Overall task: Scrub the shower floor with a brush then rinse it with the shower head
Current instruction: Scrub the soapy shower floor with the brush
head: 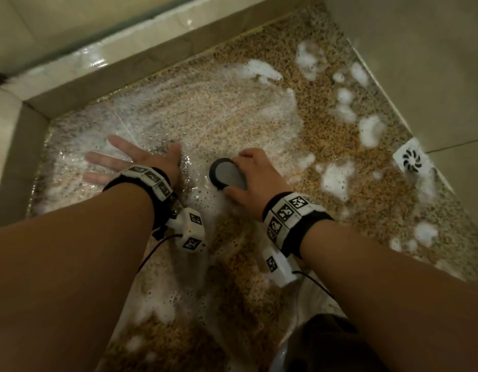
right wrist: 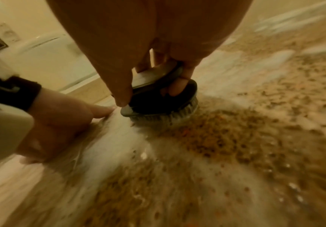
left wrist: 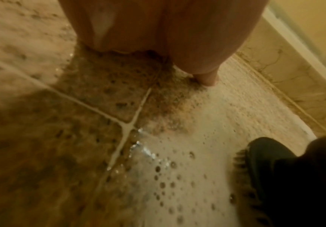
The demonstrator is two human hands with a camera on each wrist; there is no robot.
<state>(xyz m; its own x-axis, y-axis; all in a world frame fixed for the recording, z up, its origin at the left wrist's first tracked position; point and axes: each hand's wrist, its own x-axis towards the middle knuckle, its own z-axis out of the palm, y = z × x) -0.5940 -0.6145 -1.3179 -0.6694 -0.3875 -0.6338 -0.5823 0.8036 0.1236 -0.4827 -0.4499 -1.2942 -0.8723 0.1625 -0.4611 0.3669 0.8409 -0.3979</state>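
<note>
A dark oval scrub brush [head: 225, 174] stands bristles-down on the speckled brown shower floor [head: 340, 146], which is wet and streaked with white foam. My right hand [head: 255, 174] grips the brush from above, fingers curled round its grey handle. In the right wrist view the brush [right wrist: 158, 101] shows its bristles pressed into the suds under my right hand [right wrist: 154, 53]. My left hand [head: 130, 159] lies flat on the soapy floor just left of the brush, fingers spread. The left wrist view shows the brush [left wrist: 270, 172] at lower right. No shower head is in view.
A raised tiled curb [head: 141, 63] borders the floor at the back and left. A white square drain [head: 411, 158] sits at the right, by the tiled wall [head: 420, 63]. Blobs of foam [head: 337, 178] lie scattered toward the drain. My knee [head: 332, 342] is at the bottom.
</note>
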